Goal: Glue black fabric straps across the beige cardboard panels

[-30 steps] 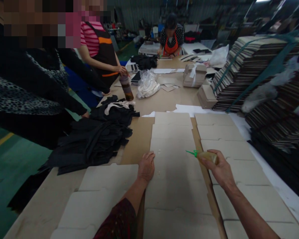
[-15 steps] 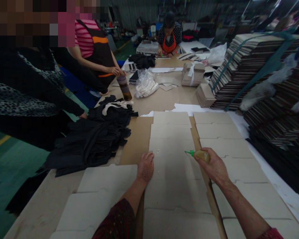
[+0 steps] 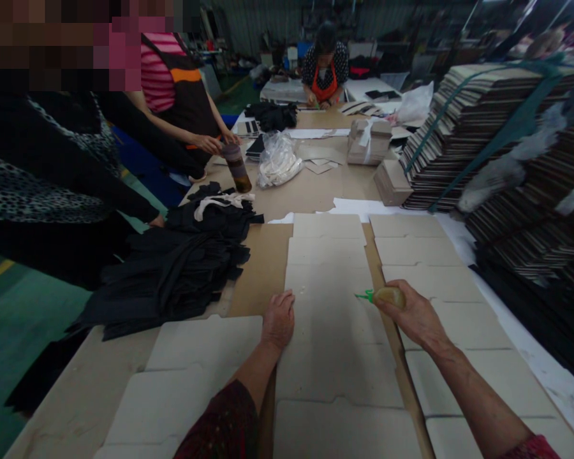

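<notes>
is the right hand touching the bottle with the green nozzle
Touching. The head view shows the right hand closed around the rear end of the bottle, while its green nozzle sticks out free.

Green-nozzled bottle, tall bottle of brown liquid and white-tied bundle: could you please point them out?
Green-nozzled bottle (image 3: 390, 296): head view, on its rounded body.
Tall bottle (image 3: 237, 167): head view, middle of its side.
White-tied bundle (image 3: 358, 146): head view, on its front side.

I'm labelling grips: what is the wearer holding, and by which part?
The right hand grips the green-tipped bottle by its body; the left hand holds nothing visible.
</notes>
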### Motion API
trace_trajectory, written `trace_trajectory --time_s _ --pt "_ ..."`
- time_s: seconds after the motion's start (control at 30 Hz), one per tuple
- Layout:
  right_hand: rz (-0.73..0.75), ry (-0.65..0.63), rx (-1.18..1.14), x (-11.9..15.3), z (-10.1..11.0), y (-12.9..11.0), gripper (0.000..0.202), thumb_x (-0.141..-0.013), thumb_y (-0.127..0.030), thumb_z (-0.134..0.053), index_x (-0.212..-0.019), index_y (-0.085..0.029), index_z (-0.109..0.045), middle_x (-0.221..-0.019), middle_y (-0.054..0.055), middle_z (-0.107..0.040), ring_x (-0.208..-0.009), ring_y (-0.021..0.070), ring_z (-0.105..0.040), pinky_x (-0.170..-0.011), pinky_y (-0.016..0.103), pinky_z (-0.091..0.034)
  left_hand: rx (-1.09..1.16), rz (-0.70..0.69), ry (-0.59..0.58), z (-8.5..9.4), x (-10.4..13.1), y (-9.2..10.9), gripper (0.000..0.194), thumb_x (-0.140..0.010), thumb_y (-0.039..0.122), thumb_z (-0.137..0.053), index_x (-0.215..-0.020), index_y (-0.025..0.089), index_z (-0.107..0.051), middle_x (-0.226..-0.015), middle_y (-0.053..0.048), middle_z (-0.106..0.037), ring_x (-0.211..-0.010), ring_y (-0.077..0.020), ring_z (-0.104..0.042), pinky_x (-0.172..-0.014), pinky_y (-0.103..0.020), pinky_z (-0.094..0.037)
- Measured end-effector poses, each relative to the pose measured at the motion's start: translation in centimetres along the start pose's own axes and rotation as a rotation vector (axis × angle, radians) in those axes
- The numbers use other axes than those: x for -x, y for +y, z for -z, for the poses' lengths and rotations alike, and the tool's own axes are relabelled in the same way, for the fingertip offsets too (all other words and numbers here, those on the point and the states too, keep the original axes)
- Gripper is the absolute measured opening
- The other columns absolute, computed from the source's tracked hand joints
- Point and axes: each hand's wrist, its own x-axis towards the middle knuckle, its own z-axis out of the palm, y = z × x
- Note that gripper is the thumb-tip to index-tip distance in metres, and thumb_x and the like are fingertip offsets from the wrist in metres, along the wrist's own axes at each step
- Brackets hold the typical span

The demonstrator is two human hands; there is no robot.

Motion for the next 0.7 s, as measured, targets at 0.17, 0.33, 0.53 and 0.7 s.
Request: trace_trajectory --time_s 0.17,0.33,0.53,0.7 --pt "-0.003 0.006 -0.035 -0.1 -0.9 0.0 0.047 -0.076 -0.060 -0.059 -0.110 -0.027 -0.058 -0.094 0.004 -0.070 -0.083 0.0244 -0.065 -0.072 0.034 -0.046 -0.003 0.010 0.004 -0.4 0.1 -0.3 0.031 -0.084 0.004 -0.050 -0.108 0.018 -0.064 -0.120 -0.008 -0.067 -0.111 -0.0225 -0.060 -0.104 -0.045 -0.048" --pt "-0.020 0.052 -0.063 -0.4 -1.8 0.4 0.050 -0.075 -0.061 -0.060 -0.111 -0.028 -0.057 -0.096 0.005 -0.069 -0.083 0.0242 -0.064 -0.071 0.034 -0.047 -0.002 0.018 0.001 -0.5 0.1 -0.3 0.032 -0.083 0.004 -0.051 -0.108 0.017 -0.064 -0.120 -0.008 -0.067 -0.111 -0.0224 -0.060 -0.104 -0.045 -0.048" --pt "-0.059 0.094 -0.065 -0.5 -1.4 1.2 0.047 -0.075 -0.062 -0.061 -0.110 -0.030 -0.057 -0.094 0.002 -0.069 -0.083 0.0240 -0.063 -0.072 0.034 -0.046 -0.004 0.026 -0.009 -0.2 0.1 -0.1 0.031 -0.084 0.004 -0.051 -0.109 0.017 -0.064 -0.121 -0.008 -0.066 -0.112 -0.0223 -0.058 -0.105 -0.045 -0.047" --pt "-0.056 0.092 -0.010 -0.5 -0.9 1.2 0.048 -0.075 -0.061 -0.059 -0.111 -0.029 -0.057 -0.096 0.003 -0.069 -0.084 0.0247 -0.064 -0.074 0.035 -0.046 -0.002 0.039 -0.011 -0.2 0.1 0.0 0.030 -0.085 0.005 -0.051 -0.109 0.018 -0.064 -0.121 -0.007 -0.066 -0.111 -0.0225 -0.058 -0.104 -0.044 -0.048"
